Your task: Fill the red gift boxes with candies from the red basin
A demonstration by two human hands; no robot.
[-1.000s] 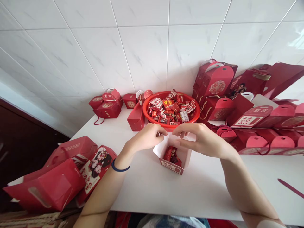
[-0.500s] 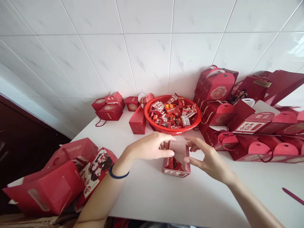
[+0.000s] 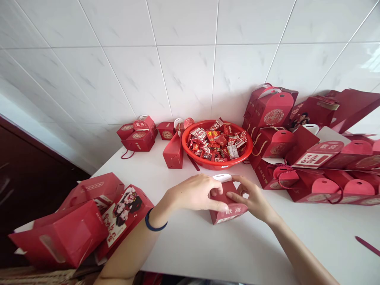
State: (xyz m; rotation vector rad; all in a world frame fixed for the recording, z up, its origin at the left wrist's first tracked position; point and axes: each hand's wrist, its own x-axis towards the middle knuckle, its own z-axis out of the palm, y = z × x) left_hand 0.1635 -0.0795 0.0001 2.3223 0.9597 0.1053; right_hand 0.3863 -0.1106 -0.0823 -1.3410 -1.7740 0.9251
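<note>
Item under handling: a small red box [image 3: 228, 208], standing on the white table [image 3: 208, 247] near its front centre, held between both hands. Its top flaps are folded down; a white tab [image 3: 222, 177] shows at the box's 12 o'clock edge.

Left hand [image 3: 197, 194]: approaches from 8 o'clock and lies over the box's left and top faces. The fingers are pressed together, flat on the flap, with the thumb along the front face. A blue band [image 3: 156, 225] sits on the wrist.

Right hand [image 3: 252, 198]: approaches from 4 o'clock. The fingers are curled and pinch the right side and top edge of the box.

Surroundings, taken from the box:
- 12 o'clock, near: a red basin [image 3: 218, 164] filled with wrapped sweets [image 3: 216, 142].
- 11 o'clock: an upright red carton [image 3: 173, 152], just beside the basin.
- 10 o'clock, against the tiled wall: a cluster of closed small boxes [image 3: 137, 134].
- 2 to 3 o'clock: a pile of folded red boxes [image 3: 299, 152], some with cord handles.
- 8 o'clock, at the table's corner: red paper bags [image 3: 71, 225] lying on their sides.
- 4 o'clock, far edge: a red strip [image 3: 368, 245] on the table.
</note>
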